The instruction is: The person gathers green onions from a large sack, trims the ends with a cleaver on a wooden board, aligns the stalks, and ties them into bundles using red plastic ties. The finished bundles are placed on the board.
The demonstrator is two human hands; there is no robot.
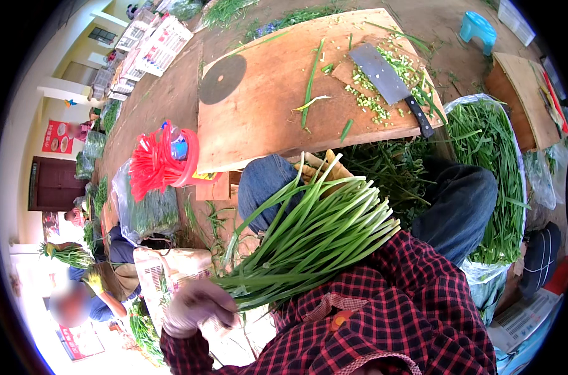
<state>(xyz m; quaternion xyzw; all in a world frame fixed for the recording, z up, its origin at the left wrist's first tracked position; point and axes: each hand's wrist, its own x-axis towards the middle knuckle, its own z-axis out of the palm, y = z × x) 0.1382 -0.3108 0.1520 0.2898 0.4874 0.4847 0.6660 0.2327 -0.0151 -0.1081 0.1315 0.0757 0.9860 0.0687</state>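
Note:
A loose bunch of long green garlic chives (312, 229) lies across my lap and front, pale cut ends to the right and leaf tips to the lower left. My right hand (333, 169), in a tan glove, is mostly hidden behind the stalks and holds the bunch from beyond. My left hand (202, 307), in a pale glove, is beside the leaf tips with fingers curled; whether it pinches any leaves is unclear. Just past my knees, a cleaver (381, 75) with a black handle rests on a wooden board (265, 93) among chopped pale stem bits (373, 108).
Left of the board stands a red container (190, 159) holding red ties and a bottle. A lined sack of greens (488, 187) is at my right. Trimmed leaves (382, 173) lie beneath the board. A co-worker in yellow gloves (95, 281) handles greens at far left. A blue stool (478, 30) stands beyond.

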